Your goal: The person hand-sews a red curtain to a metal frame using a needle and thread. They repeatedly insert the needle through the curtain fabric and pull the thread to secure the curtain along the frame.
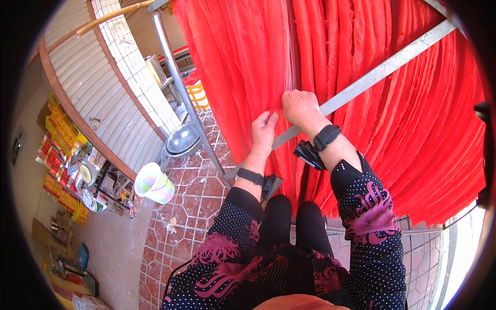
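Observation:
Many long sheets of bright red cloth [243, 57] hang side by side in dense folds in front of me. My left hand [264, 129] is closed, thumb against the fingers, on the edge of a red cloth fold. Just right of it and a little higher, my right hand [301, 107] is curled into a fist against the hanging cloth, next to a gap between folds. What lies inside its fingers is hidden. A slanted metal bar [387, 66] crosses in front of the cloth and passes behind my right wrist.
An upright metal pole [178, 77] stands left of the cloth. Beyond it are a pale bucket [155, 183], a metal basin [182, 140] and a ribbed shutter [98, 82]. Red and yellow packages [64, 129] are stacked at far left. The floor has reddish tiles [178, 227].

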Available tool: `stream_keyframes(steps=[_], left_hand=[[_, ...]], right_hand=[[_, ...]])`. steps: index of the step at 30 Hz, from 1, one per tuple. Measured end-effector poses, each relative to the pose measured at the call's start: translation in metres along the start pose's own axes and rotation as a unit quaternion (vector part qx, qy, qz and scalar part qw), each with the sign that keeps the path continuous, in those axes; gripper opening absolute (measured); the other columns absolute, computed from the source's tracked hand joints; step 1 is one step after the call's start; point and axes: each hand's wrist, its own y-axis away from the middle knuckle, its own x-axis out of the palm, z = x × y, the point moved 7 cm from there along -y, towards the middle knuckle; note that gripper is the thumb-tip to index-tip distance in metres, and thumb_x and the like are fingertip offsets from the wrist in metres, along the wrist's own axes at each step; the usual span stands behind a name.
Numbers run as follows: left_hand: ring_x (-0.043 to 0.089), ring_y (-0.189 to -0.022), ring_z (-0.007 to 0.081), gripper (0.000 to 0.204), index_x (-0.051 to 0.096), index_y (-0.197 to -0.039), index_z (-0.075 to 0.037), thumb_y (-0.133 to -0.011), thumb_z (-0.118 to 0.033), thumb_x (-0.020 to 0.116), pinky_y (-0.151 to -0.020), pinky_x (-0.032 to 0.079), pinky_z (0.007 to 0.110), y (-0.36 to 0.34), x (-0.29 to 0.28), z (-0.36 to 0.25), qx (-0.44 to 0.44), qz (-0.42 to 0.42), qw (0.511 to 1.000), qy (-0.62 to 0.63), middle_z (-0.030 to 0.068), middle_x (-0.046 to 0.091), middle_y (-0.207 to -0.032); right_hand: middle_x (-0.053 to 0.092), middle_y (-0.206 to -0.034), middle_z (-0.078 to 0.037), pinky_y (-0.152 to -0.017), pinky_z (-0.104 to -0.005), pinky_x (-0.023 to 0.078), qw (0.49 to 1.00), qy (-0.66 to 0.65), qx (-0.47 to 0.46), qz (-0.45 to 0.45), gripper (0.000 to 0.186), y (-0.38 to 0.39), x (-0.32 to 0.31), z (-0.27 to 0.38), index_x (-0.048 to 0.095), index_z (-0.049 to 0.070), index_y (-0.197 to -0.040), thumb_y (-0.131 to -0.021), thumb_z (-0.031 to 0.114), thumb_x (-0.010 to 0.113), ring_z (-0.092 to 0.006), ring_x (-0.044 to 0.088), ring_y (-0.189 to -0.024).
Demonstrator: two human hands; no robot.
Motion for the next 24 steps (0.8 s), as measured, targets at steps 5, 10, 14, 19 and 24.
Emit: stream_keyframes(steps=[5,10,14,19,24], left_hand=[[0.057,-0.092,0.0067,0.015,0.062,-0.106,0.001,-0.097,-0.009,0.057,-0.082,0.046,0.024,-0.003,0.019,-0.02,0.028,0.006,0.999,-0.044,0.0018,0.065,-0.099],[0.058,-0.09,0.0062,0.014,0.062,-0.104,0.003,-0.097,-0.008,0.058,-0.079,0.047,0.024,-0.015,0.033,-0.036,0.046,-0.017,0.998,-0.048,0.0023,0.066,-0.099],[0.053,-0.079,0.0046,0.013,0.063,-0.097,0.003,-0.096,-0.01,0.06,-0.069,0.045,0.023,-0.015,0.032,-0.039,0.09,-0.063,0.992,-0.069,-0.0008,0.063,-0.086],[0.047,-0.068,0.0041,0.017,0.064,-0.094,0.003,-0.095,-0.014,0.062,-0.061,0.042,0.023,-0.013,0.025,-0.032,0.098,-0.101,0.988,-0.056,-0.0034,0.058,-0.074],[0.046,-0.066,0.0044,0.016,0.065,-0.094,0.003,-0.094,-0.013,0.063,-0.06,0.041,0.023,-0.014,0.023,-0.032,0.114,-0.11,0.985,-0.066,-0.0036,0.057,-0.073]], right_hand=[[0.071,-0.102,-0.017,-0.082,-0.0412,0.056,1.0,-0.002,0.023,0.003,0.025,-0.001,0.0,-0.003,0.071,0.003,-0.103,-0.086,0.019,0.06,-0.0315,0.068,-0.099],[0.071,-0.102,-0.016,-0.082,-0.0412,0.055,0.999,-0.011,0.043,0.003,0.026,0.0,0.0,-0.003,0.071,0.004,-0.103,-0.087,0.02,0.057,-0.0312,0.068,-0.1],[0.071,-0.101,-0.016,-0.082,-0.0411,0.055,0.998,-0.016,0.047,-0.023,0.026,0.003,-0.005,-0.001,0.071,0.005,-0.103,-0.087,0.019,0.057,-0.0314,0.069,-0.099],[0.072,-0.096,-0.015,-0.08,-0.042,0.056,0.999,0.007,0.041,-0.018,0.024,0.008,-0.009,0.0,0.073,0.005,-0.098,-0.085,0.017,0.057,-0.0314,0.07,-0.094],[0.073,-0.086,-0.013,-0.075,-0.0402,0.056,0.997,0.07,0.002,-0.027,0.019,0.021,-0.011,0.008,0.073,0.007,-0.093,-0.083,0.016,0.059,-0.0293,0.072,-0.083]])
